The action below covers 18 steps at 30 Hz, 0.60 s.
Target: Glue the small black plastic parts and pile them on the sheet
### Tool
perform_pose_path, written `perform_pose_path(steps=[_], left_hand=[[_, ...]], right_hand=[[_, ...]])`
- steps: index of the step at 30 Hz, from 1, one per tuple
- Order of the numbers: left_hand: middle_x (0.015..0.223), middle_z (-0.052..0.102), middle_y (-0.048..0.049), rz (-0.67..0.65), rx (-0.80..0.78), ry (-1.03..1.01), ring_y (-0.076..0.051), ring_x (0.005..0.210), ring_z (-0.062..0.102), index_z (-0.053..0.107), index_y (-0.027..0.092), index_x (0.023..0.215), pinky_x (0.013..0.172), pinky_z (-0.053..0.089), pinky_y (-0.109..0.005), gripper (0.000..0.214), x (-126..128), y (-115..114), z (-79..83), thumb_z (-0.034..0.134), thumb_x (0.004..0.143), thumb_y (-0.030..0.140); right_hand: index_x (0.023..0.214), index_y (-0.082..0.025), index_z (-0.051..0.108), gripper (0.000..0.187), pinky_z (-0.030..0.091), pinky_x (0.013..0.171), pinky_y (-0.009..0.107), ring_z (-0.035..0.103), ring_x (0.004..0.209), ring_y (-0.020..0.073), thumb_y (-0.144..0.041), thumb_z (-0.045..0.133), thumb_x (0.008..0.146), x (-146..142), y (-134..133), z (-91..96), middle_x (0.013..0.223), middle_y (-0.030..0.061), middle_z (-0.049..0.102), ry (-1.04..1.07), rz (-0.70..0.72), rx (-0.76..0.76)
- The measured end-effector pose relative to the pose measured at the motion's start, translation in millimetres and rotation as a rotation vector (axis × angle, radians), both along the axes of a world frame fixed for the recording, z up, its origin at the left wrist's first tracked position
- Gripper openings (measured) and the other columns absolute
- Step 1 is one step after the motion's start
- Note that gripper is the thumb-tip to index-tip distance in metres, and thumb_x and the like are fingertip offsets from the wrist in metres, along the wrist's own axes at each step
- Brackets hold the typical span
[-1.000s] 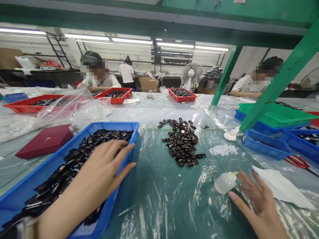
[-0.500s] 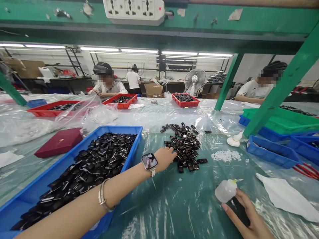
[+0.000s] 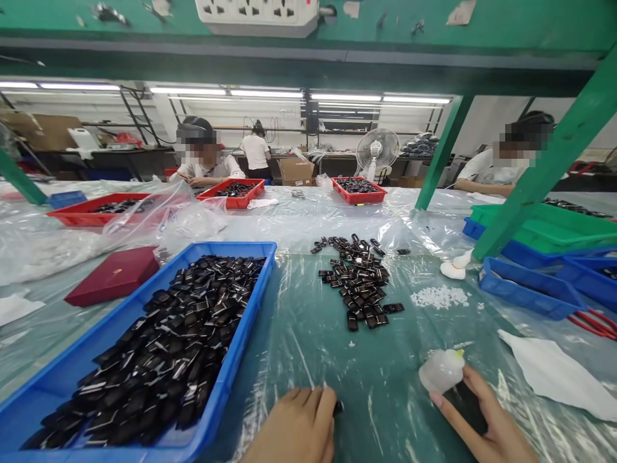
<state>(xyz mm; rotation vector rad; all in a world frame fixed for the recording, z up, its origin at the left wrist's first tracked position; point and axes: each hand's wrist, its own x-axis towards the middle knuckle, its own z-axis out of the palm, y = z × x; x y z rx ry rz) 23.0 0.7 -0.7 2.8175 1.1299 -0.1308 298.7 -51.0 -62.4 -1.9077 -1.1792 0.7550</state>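
There were three red trays (image 3: 231,193), one large blue tray (image 3: 240,347) of black parts (image 3: 183,334), two white squeeze bottles (image 3: 441,371), one fan (image 3: 377,151), one maroon box (image 3: 113,276), one power strip (image 3: 258,13) and two hands (image 3: 294,424) at the surface (image 3: 337,360)

Glossy black parts (image 3: 159,357), crinkled clear plastic sheet (image 3: 337,360)

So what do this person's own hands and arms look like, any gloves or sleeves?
Both are bare: the left hand and the right hand wear no gloves, and no rings show on the visible fingers. No sleeve shows; the picture's bottom edge cuts both off near the wrist, so anything worn higher up is hidden.
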Motion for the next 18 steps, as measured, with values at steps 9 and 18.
perform_pose_path(steps=[9,18], left_hand=[[0.062,0.051,0.0030,0.121,-0.164,-0.352,-0.016,0.053,0.052,0.042,0.021,0.079,0.051,0.033,-0.026,0.024,0.1,19.5,-7.0,0.030,0.100,0.021],[0.054,0.033,0.0051,0.242,-0.332,-0.512,-0.015,0.049,0.042,0.033,0.022,0.064,0.052,0.029,-0.028,0.041,-5.3,16.6,-12.1,0.033,0.101,0.039]], right_hand=[[0.135,-0.020,0.036,0.079,0.045,0.103,0.040,0.036,0.140,0.0319,-0.072,0.053,0.077,-0.9,6.0,-4.7,0.152,0.0179,0.040,0.165,0.031,0.038],[0.121,-0.034,0.045,0.044,0.052,0.093,0.029,0.061,0.119,0.0232,-0.057,0.058,0.086,-45.2,-16.7,22.0,0.120,0.0050,0.071,0.390,-0.141,0.213]])
